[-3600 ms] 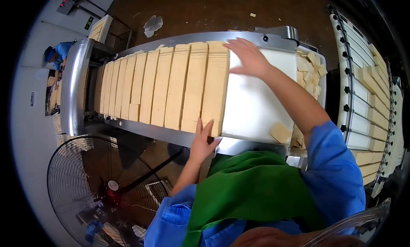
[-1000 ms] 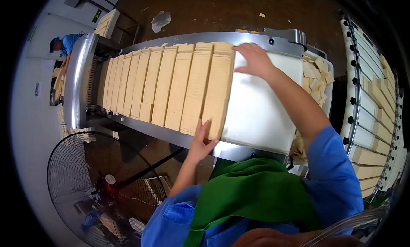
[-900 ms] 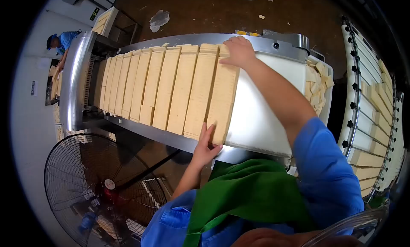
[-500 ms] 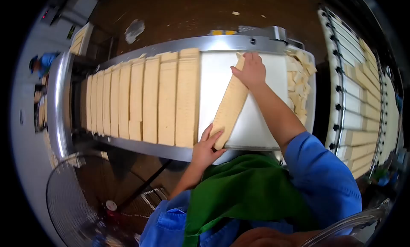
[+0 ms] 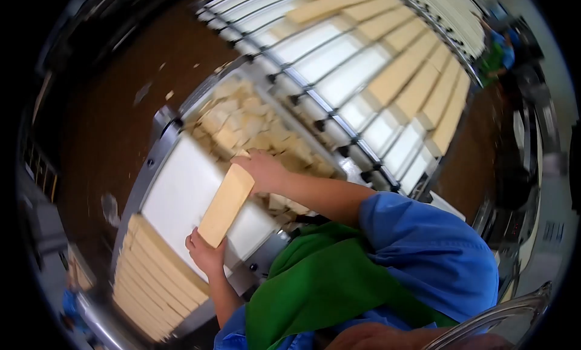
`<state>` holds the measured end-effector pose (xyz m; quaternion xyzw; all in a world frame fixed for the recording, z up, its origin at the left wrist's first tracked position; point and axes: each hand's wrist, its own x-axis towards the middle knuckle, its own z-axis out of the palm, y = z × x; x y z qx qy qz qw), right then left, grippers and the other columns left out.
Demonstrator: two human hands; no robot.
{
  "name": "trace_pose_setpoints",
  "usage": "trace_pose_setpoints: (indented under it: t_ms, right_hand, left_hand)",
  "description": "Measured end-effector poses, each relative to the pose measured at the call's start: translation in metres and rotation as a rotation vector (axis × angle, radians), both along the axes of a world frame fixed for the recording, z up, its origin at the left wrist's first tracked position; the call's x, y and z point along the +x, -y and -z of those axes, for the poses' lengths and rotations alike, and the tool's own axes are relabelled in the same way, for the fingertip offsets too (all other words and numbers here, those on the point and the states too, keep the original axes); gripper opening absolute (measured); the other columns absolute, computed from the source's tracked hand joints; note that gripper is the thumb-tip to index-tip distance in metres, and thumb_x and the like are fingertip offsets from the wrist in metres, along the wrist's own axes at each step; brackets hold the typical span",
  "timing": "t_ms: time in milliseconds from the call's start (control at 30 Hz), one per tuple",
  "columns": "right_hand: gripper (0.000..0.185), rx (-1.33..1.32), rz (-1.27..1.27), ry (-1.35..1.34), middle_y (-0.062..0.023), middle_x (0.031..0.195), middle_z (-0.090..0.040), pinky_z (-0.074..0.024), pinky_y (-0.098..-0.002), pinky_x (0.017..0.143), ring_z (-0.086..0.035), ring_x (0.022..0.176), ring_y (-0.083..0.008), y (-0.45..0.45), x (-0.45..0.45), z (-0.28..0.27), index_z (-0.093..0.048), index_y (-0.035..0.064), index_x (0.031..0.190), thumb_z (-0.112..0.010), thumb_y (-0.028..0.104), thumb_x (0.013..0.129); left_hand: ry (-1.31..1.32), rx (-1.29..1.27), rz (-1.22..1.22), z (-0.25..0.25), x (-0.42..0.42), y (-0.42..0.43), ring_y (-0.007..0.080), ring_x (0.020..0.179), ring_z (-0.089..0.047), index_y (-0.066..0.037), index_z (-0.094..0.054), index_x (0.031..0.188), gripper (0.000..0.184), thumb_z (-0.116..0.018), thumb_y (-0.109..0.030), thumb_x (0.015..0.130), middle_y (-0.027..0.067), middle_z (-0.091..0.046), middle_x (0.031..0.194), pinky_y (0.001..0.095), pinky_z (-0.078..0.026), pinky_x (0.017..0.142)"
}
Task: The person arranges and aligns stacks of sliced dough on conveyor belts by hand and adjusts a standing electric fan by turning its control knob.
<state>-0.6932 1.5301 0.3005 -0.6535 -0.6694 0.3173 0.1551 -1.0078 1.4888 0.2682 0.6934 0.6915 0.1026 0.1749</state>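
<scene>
From here the right hand (image 5: 261, 171) hides part of the slab's (image 5: 227, 206) far end. The scraps (image 5: 242, 121) are smeared by blur, the wall sign (image 5: 553, 231) unreadable, the distant person (image 5: 501, 52) too small to make out clearly.

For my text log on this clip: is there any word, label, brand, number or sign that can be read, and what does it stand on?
No text can be read.
Blue marks on the pale wall at the right: possibly a sign, too small and blurred to read.
Pale yellow slab between the hands, green apron, blue sleeve: no lettering visible.
</scene>
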Motion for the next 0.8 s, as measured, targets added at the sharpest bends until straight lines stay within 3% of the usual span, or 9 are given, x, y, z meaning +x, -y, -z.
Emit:
trace_pose_setpoints:
  t_ms: [67,167,233,267,333,400,467,567,800]
  right_hand:
    - [0.108,-0.046,0.089,-0.017,-0.0268,0.138,-0.049,-0.0419,-0.0479,0.106,-0.047,0.129,-0.0463,0.015,0.051,-0.007,-0.040,0.0232,0.149,-0.092,0.030,0.055]
    - [0.095,0.383,0.154,0.160,-0.0270,0.141,-0.046,-0.0394,-0.0479,0.110,-0.048,0.128,-0.0453,0.050,0.147,-0.041,-0.041,0.0243,0.148,-0.087,0.030,0.065]
    - [0.099,0.519,0.242,-0.136,-0.0172,0.150,-0.043,-0.0399,-0.0447,0.111,-0.044,0.136,-0.0350,0.051,0.234,-0.061,-0.038,0.0170,0.149,-0.088,0.026,0.064]
    - [0.081,0.342,0.537,-0.067,-0.0149,0.141,-0.052,-0.0411,-0.0398,0.108,-0.052,0.128,-0.0292,0.038,0.273,-0.045,-0.039,0.0102,0.147,-0.079,0.035,0.081]
    - [0.060,0.259,0.762,-0.703,-0.0130,0.125,-0.063,-0.0420,-0.0343,0.100,-0.057,0.116,-0.0245,0.009,0.372,-0.024,-0.045,0.0059,0.138,-0.042,0.054,0.103]
    - [0.062,0.319,0.608,-0.107,-0.0204,0.121,-0.063,-0.0488,-0.0418,0.095,-0.062,0.107,-0.0343,-0.002,0.424,-0.015,-0.044,0.0050,0.143,-0.054,0.044,0.096]
    - [0.070,-0.136,0.654,0.294,-0.0217,0.126,-0.061,-0.0486,-0.0418,0.095,-0.059,0.114,-0.0361,-0.010,0.437,-0.038,-0.046,0.0049,0.142,-0.057,0.052,0.092]
    - [0.074,0.075,0.623,0.823,-0.0220,0.135,-0.057,-0.0411,-0.0448,0.106,-0.050,0.131,-0.0364,-0.012,0.433,-0.037,-0.048,0.0007,0.139,-0.054,0.059,0.093]
    - [0.066,0.469,0.349,0.297,-0.0154,0.139,-0.055,-0.0384,-0.0532,0.104,-0.048,0.131,-0.0376,0.000,0.317,-0.024,-0.050,0.0118,0.141,-0.064,0.050,0.089]
  left_hand:
    - [0.059,0.099,0.097,0.011,0.045,-0.012,0.0413,0.127,-0.047,-0.008,-0.047,0.137,0.087,-0.087,-0.023,0.061,0.0227,-0.044,0.141,0.0480,-0.042,0.107]
    - [0.201,0.264,0.212,0.002,0.124,-0.029,0.0415,0.133,-0.042,-0.006,-0.046,0.136,0.083,-0.084,-0.015,0.063,0.0230,-0.038,0.145,0.0484,-0.040,0.110]
    - [0.414,0.365,0.316,-0.009,0.185,-0.037,0.0402,0.141,-0.034,-0.007,-0.044,0.140,0.083,-0.082,-0.009,0.067,0.0218,-0.026,0.155,0.0493,-0.042,0.109]
    - [0.536,0.399,0.365,-0.015,0.213,-0.041,0.0389,0.144,-0.030,-0.009,-0.042,0.143,0.083,-0.081,-0.006,0.070,0.0200,-0.019,0.161,0.0492,-0.046,0.106]
    - [0.766,0.365,0.466,-0.031,0.270,-0.045,0.0357,0.147,-0.028,-0.011,-0.040,0.146,0.081,-0.078,-0.001,0.075,0.0184,-0.016,0.163,0.0462,-0.049,0.103]
    - [0.694,0.224,0.659,-0.045,0.315,-0.069,0.0392,0.141,-0.038,-0.011,-0.048,0.140,0.070,-0.077,-0.007,0.077,0.0190,-0.021,0.162,0.0403,-0.056,0.092]
    - [0.553,0.062,0.707,-0.077,0.357,-0.082,0.0332,0.137,-0.046,-0.010,-0.054,0.137,0.062,-0.075,-0.002,0.079,0.0151,-0.032,0.158,0.0410,-0.056,0.094]
    - [0.739,-0.227,0.676,-0.084,0.402,-0.099,0.0280,0.135,-0.048,-0.010,-0.057,0.135,0.058,-0.073,0.001,0.080,0.0134,-0.038,0.154,0.0395,-0.056,0.096]
    - [0.806,-0.307,0.659,-0.041,0.465,-0.102,0.0210,0.109,-0.063,-0.010,-0.052,0.141,0.061,-0.055,0.008,0.082,0.0102,-0.050,0.145,0.0295,-0.054,0.087]
